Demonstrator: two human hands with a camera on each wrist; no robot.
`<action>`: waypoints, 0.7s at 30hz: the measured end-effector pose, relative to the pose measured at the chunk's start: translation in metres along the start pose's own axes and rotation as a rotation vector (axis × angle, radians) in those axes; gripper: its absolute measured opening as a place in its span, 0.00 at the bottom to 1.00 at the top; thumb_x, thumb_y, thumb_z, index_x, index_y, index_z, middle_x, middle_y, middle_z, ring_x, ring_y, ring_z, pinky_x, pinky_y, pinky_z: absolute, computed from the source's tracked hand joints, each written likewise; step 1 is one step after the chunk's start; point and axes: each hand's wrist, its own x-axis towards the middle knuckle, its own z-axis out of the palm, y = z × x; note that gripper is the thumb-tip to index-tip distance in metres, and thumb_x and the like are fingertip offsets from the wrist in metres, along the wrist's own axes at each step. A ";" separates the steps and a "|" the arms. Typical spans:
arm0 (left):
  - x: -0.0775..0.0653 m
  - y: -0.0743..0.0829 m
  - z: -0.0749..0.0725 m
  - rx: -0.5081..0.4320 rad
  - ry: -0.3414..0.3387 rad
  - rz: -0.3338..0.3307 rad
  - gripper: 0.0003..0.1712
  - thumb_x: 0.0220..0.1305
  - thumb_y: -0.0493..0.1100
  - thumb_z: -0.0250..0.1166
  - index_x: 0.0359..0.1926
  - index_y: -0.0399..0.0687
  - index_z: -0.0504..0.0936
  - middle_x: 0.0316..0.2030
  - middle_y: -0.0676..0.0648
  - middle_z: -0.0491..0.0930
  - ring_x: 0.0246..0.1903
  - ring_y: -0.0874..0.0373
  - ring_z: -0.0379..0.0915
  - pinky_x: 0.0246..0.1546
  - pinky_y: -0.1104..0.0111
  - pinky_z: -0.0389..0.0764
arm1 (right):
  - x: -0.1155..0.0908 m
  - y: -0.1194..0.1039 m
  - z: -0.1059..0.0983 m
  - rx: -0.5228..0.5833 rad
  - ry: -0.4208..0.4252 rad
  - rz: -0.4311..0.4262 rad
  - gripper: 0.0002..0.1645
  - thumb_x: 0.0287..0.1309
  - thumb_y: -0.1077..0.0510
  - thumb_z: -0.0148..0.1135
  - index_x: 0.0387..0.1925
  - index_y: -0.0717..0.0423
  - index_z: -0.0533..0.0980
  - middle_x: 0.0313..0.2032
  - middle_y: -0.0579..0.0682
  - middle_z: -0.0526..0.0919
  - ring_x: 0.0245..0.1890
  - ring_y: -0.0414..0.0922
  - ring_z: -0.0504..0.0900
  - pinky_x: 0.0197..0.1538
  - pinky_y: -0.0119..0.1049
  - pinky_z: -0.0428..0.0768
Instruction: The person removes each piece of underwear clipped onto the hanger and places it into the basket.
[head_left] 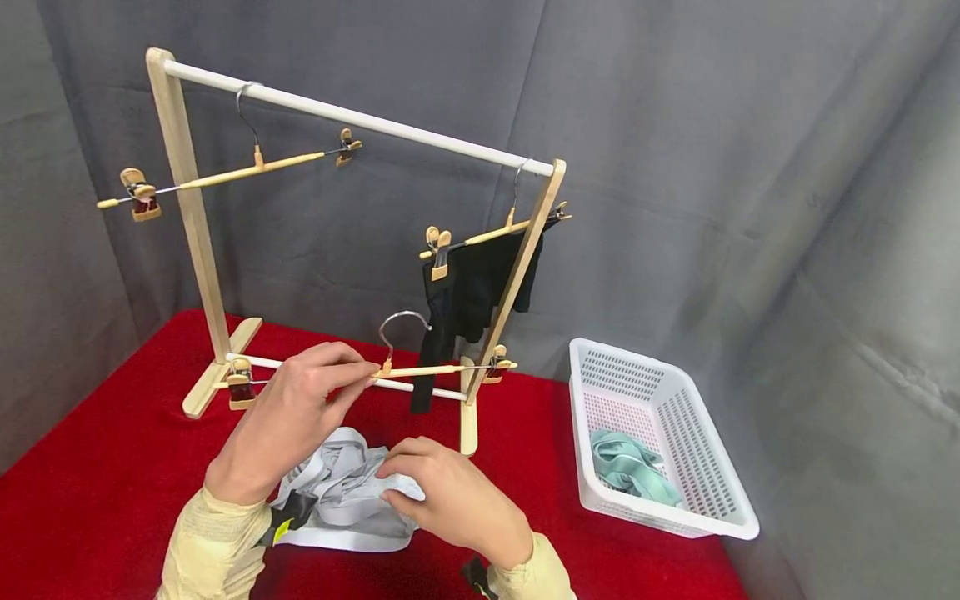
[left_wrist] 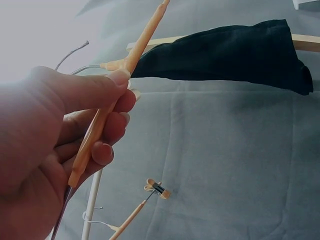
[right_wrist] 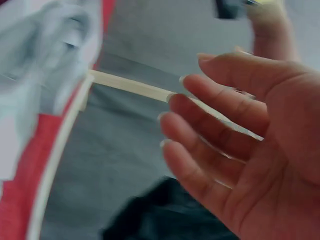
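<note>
In the head view my left hand grips the bar of a clip hanger near its metal hook. The left wrist view shows the thumb and fingers round the hanger's wooden bar; both clips look bare. Below lies a crumpled light grey garment with white bands on the red cloth. Just over its right side hovers my right hand. Its fingers are loosely bent with nothing between them in the right wrist view, where the grey garment shows apart from the hand.
A wooden rack with a white rail stands behind. From it hang a bare clip hanger at left and black clothing clipped at right. A white basket at right holds a mint-green garment.
</note>
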 end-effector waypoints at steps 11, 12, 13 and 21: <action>-0.001 -0.001 0.002 -0.004 -0.034 -0.003 0.16 0.46 0.38 0.71 0.40 0.50 0.84 0.32 0.57 0.77 0.29 0.69 0.68 0.27 0.74 0.77 | 0.004 0.023 0.050 0.051 -0.146 0.141 0.47 0.49 0.45 0.64 0.69 0.37 0.53 0.63 0.45 0.59 0.61 0.42 0.60 0.52 0.29 0.72; 0.000 -0.001 0.002 -0.004 -0.038 -0.006 0.16 0.46 0.38 0.71 0.40 0.50 0.84 0.32 0.57 0.77 0.29 0.69 0.68 0.27 0.74 0.77 | 0.005 0.024 0.053 0.054 -0.166 0.161 0.50 0.48 0.44 0.64 0.70 0.35 0.50 0.65 0.46 0.57 0.63 0.44 0.59 0.52 0.31 0.72; 0.000 -0.001 0.002 -0.003 -0.043 -0.007 0.16 0.46 0.38 0.70 0.40 0.50 0.84 0.32 0.57 0.77 0.29 0.69 0.68 0.27 0.74 0.77 | 0.005 0.026 0.056 0.053 -0.187 0.180 0.52 0.46 0.43 0.65 0.70 0.34 0.49 0.66 0.47 0.55 0.64 0.45 0.58 0.52 0.33 0.73; 0.000 -0.001 0.004 0.002 -0.071 -0.004 0.16 0.45 0.39 0.71 0.40 0.49 0.84 0.32 0.55 0.77 0.29 0.68 0.69 0.30 0.73 0.78 | 0.016 0.029 0.074 0.048 -0.369 0.322 0.64 0.33 0.39 0.72 0.69 0.22 0.42 0.71 0.50 0.43 0.65 0.51 0.54 0.47 0.38 0.76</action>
